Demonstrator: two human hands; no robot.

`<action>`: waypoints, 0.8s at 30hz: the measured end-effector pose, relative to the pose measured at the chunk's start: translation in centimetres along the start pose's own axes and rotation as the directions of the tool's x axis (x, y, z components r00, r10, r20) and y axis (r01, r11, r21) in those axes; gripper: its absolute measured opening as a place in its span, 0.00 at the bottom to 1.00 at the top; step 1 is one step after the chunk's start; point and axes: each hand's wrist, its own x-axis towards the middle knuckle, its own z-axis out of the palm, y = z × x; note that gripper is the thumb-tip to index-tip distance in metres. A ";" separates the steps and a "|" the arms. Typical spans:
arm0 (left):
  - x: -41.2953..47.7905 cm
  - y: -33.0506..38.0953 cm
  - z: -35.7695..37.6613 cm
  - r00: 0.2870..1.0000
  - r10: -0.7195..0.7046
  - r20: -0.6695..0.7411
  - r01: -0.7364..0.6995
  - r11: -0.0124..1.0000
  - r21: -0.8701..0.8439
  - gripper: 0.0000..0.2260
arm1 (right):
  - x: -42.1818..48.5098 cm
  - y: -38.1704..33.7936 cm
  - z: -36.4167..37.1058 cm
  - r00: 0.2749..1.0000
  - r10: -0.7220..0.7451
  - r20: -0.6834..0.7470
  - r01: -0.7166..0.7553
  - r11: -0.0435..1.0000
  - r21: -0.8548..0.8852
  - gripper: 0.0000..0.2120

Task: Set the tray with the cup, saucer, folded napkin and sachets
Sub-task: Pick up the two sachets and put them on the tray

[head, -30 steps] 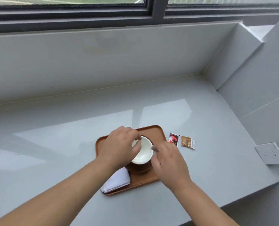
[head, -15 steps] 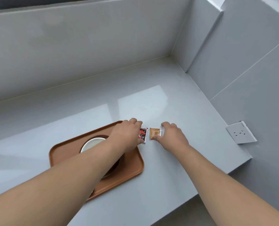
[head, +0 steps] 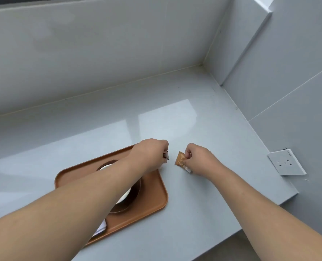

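- A view from above looks down on a pale grey counter set in a corner of grey walls, with two bare forearms reaching in from the bottom of the frame.
- A brown tray with rounded corners lies on the counter in the lower left of the frame.
- On the tray stands a dark saucer with a white cup on it; the left forearm crosses over both and hides most of them.
- A folded white napkin lies on the near left part of the tray, only a corner of it showing beside the forearm.
- The left hand, at the centre of the frame above the far right corner of the tray, is curled closed, with its fingertips pinching a small dark sachet; only the edge of the sachet shows.
- The right hand, just right of centre, is also curled closed, thumb and forefinger pinching a small brown sachet by its upper edge.
- The brown sachet hangs tilted, and I cannot tell if its lower white end touches the counter.
- The two sachets are near each other but apart, both to the right of the tray's edge.
- A white wall socket sits on the wall at the right edge of the frame, just beyond the counter.
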 end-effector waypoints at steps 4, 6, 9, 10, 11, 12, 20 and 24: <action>-1.4 -3.0 -3.1 0.990 -0.143 -0.003 0.138 0.960 -0.245 0.07 | 0.4 -3.0 -1.4 0.999 -0.035 -0.021 0.040 0.962 0.270 0.12; -2.1 -5.0 -4.3 0.981 -0.193 0.008 0.188 0.946 -0.265 0.09 | 1.0 -5.5 -1.9 0.994 -0.097 -0.041 0.105 0.950 0.294 0.13; -2.8 -7.8 -5.1 0.971 -0.240 -0.013 0.230 0.944 -0.238 0.07 | 2.0 -9.4 -2.0 0.977 -0.213 -0.018 0.212 0.954 0.211 0.09; -3.0 -8.6 -5.1 0.966 -0.257 -0.032 0.243 0.941 -0.237 0.05 | 2.3 -10.4 -1.8 0.970 -0.244 0.006 0.239 0.956 0.170 0.08; -3.1 -9.3 -5.1 0.960 -0.275 -0.046 0.256 0.936 -0.241 0.03 | 2.5 -11.4 -1.4 0.963 -0.267 0.031 0.260 0.956 0.133 0.08; -3.2 -9.8 -5.1 0.959 -0.280 -0.048 0.261 0.936 -0.235 0.03 | 2.7 -12.1 -1.1 0.959 -0.279 0.053 0.272 0.956 0.106 0.07; -2.5 -11.3 -3.9 0.962 -0.272 0.009 0.270 0.949 -0.164 0.05 | 4.2 -14.7 1.3 0.941 -0.308 0.138 0.327 0.934 -0.144 0.07; -1.8 -11.1 -3.6 0.960 -0.278 0.027 0.280 0.954 -0.106 0.11 | 4.6 -15.0 1.5 0.931 -0.333 0.148 0.361 0.899 -0.249 0.07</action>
